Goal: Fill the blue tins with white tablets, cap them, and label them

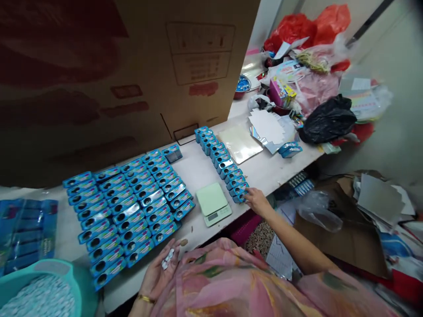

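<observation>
My right hand [257, 200] reaches to the near end of a row of small blue tins [220, 158] on the white table [194, 169], its fingers touching the last tin [240, 195]. My left hand [160, 270] rests palm up near my lap at the table's front edge, cupping a few small white pieces [167, 259]. A large block of several blue tins [127, 207] in rows lies to the left. A pale green digital scale [213, 203] sits between the block and the row.
A big cardboard box [115, 75] stands at the back. A teal basin of white pieces [39, 288] is at the near left, beside blue packets [24, 231]. Paper sheets [267, 125], red and black bags [327, 119] and clutter fill the right side.
</observation>
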{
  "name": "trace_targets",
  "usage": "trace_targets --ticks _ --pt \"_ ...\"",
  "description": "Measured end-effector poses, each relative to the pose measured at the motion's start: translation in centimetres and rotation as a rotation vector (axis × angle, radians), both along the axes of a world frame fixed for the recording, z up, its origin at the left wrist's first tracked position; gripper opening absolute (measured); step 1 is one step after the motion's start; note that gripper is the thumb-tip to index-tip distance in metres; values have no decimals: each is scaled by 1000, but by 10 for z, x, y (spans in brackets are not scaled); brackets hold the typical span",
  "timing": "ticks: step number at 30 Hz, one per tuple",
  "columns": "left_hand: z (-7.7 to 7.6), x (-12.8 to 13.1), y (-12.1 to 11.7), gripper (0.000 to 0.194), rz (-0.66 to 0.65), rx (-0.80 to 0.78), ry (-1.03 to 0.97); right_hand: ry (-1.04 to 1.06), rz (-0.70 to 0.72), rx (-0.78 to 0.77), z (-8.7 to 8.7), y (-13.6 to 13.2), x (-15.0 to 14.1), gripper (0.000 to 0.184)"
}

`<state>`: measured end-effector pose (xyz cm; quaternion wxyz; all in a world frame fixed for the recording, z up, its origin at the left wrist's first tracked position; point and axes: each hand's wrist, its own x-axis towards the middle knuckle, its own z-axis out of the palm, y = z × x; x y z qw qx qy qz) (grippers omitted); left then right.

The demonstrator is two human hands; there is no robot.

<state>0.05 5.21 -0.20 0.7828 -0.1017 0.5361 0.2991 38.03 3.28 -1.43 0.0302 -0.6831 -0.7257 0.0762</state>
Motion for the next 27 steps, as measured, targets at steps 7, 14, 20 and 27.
trace_targets --ticks 7,14,20,27 --pt "3 12 -12 46 7 11 -43 -97 84 134 8 -4 -25 19" --pt "11 20 -19 44 92 32 -49 -55 351 70 32 40 -93 20" --pt "16 28 -18 36 120 68 -142 64 381 109 24 46 -131 25" --pt "15 42 -12 33 13 54 -292 240 681 -95 41 1 -206 25"
